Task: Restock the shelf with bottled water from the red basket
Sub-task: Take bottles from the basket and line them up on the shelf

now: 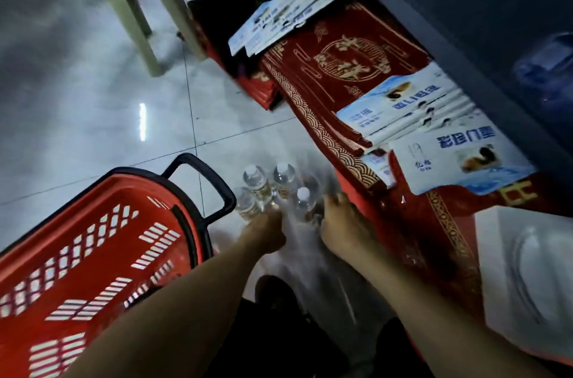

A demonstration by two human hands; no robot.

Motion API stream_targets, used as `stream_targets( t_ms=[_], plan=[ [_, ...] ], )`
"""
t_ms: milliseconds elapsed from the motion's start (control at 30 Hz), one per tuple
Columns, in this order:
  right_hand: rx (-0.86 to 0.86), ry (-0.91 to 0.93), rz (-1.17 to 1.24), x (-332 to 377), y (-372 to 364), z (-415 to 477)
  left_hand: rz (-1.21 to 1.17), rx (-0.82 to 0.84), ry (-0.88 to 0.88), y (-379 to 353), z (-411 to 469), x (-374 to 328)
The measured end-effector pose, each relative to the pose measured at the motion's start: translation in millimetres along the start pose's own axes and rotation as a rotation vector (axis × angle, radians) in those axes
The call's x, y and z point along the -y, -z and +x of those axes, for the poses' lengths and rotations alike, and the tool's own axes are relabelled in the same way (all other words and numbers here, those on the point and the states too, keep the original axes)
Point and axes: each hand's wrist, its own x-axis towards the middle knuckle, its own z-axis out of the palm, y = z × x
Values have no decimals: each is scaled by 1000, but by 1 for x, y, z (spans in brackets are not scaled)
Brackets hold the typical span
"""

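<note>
Several clear water bottles (280, 188) with white caps stand upright in a cluster on the tiled floor, just right of the red basket (93, 253). The basket lies tilted at lower left, its black handle (204, 182) towards the bottles, and its inside looks empty. My left hand (266, 230) reaches to the near left side of the cluster, fingers curled against a bottle. My right hand (341, 222) is at the cluster's right side, touching the nearest bottle (305, 201). Motion blur hides the exact grip of both hands.
Red mats with gold patterns (347, 67) and blue-white packets (434, 117) lie stacked on the low shelf at right. A pale plastic stool (145, 2) stands at the back left. A white box (527, 278) sits at right, near my arm. A dark shelf wall rises behind.
</note>
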Motion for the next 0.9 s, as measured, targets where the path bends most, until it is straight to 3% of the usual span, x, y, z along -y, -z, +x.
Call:
stream_targets(
  t_ms=[100, 233, 400, 567, 700, 900],
  plan=[
    [124, -58, 145, -8, -28, 53, -132, 70, 108, -8, 30, 15],
    [123, -191, 309, -25, -68, 107, -348, 93, 221, -19, 75, 20],
    [182, -179, 469, -38, -125, 142, -643, 86, 175, -43, 113, 28],
    [148, -83, 580, -37, -138, 164, -683, 56, 98, -67, 135, 21],
    [144, -81, 629, -43, -130, 164, -486, 36, 35, -68, 139, 34],
    [169, -57, 768, -45, -78, 136, -305, 249, -75, -25, 127, 28]
  ],
)
